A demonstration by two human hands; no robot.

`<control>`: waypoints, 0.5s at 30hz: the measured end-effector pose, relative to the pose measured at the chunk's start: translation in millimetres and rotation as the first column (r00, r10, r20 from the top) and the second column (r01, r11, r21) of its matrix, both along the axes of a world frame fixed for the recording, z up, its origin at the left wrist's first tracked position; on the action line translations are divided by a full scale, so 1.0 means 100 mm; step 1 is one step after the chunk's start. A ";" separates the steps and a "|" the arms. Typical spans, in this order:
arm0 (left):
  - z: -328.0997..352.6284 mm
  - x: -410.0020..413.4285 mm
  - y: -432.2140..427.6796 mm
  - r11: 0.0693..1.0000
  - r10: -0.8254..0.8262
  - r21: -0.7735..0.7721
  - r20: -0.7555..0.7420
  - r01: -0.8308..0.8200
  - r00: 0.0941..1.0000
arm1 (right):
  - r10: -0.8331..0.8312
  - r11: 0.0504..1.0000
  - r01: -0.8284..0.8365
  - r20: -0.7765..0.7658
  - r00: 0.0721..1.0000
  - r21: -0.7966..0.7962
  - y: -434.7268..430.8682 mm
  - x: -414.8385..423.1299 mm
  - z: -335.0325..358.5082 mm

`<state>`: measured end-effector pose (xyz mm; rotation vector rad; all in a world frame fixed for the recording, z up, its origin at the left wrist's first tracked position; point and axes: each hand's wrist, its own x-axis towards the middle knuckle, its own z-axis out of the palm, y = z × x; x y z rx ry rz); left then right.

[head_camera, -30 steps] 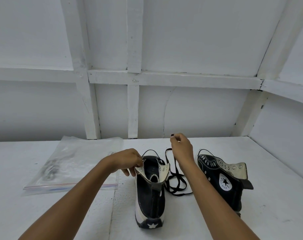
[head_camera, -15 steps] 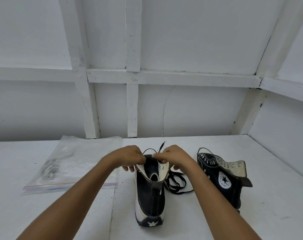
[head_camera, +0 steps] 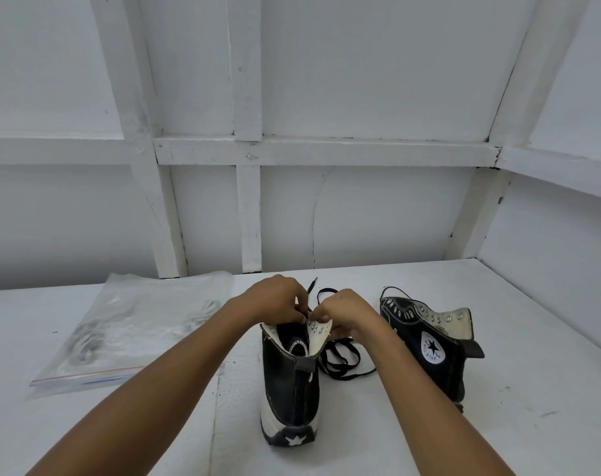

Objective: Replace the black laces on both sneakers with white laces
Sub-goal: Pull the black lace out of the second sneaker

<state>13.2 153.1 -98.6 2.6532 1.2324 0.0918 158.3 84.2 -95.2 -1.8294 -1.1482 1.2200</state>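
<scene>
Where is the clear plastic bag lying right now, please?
In the head view, the clear plastic bag lies flat on the white table, left of the near sneaker and the left hand.

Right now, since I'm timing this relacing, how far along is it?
Done: the right sneaker looks unlaced, its eyelets bare. In hand: the left hand and right hand pinch at the left sneaker's top eyelets, with black lace lying loose between the sneakers. Left: freeing that lace, then threading white laces into both; neither sneaker shows any. The bag's contents are unclear.
</scene>
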 end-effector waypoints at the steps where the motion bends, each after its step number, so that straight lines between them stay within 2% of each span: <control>1: 0.00 0.01 0.01 1.000 -0.004 0.003 0.001 0.004 1.000 | -0.001 1.000 0.001 -0.014 1.000 -0.006 -0.01 0.00 0.00; 5: -0.03 -0.01 0.03 0.999 0.017 0.042 -0.008 -0.017 1.000 | -0.004 1.000 0.003 -0.045 0.999 -0.017 -0.01 0.00 0.00; 12: 0.01 -0.33 0.18 0.954 0.251 0.151 0.077 -0.260 0.965 | 0.002 1.000 -0.003 -0.044 0.999 -0.031 0.01 -0.01 0.01; 15: 0.02 -0.42 0.22 0.945 0.287 0.147 0.057 -0.292 0.956 | 0.003 1.000 -0.005 -0.040 0.999 -0.030 -0.01 -0.03 0.03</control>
